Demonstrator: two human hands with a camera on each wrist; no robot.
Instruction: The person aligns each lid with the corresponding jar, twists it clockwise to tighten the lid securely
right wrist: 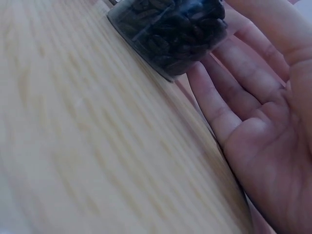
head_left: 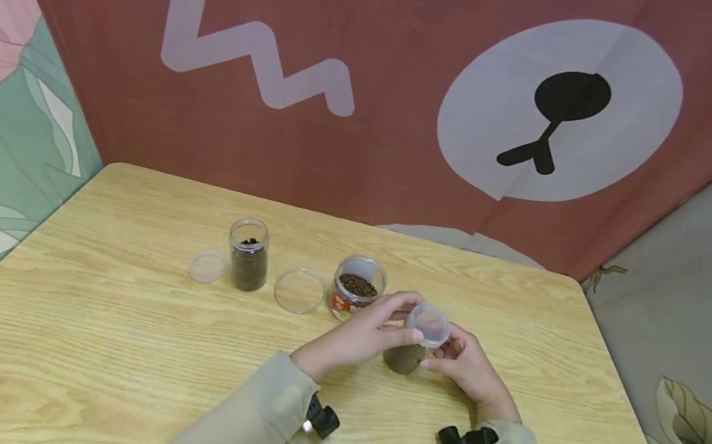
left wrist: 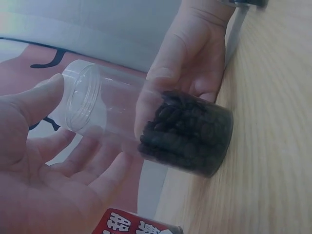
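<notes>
A clear plastic jar (head_left: 403,360) stands on the table in front of me, its lower part filled with dark, seed-like pieces (left wrist: 190,134). A translucent lid (head_left: 428,325) sits at its mouth. My left hand (head_left: 373,331) holds the lid, thumb on the near side and fingers round the far side. From the right, my right hand (head_left: 469,367) grips the jar's body, with its fingers behind the jar in the right wrist view. In that view the jar's upper part is out of frame.
Left of my hands stands an uncovered jar with a red label (head_left: 359,289), holding brown pieces. Farther left is a taller uncovered jar (head_left: 248,259) with dark contents. A large clear lid (head_left: 299,291) and a smaller lid (head_left: 207,266) lie on the wooden table (head_left: 96,336).
</notes>
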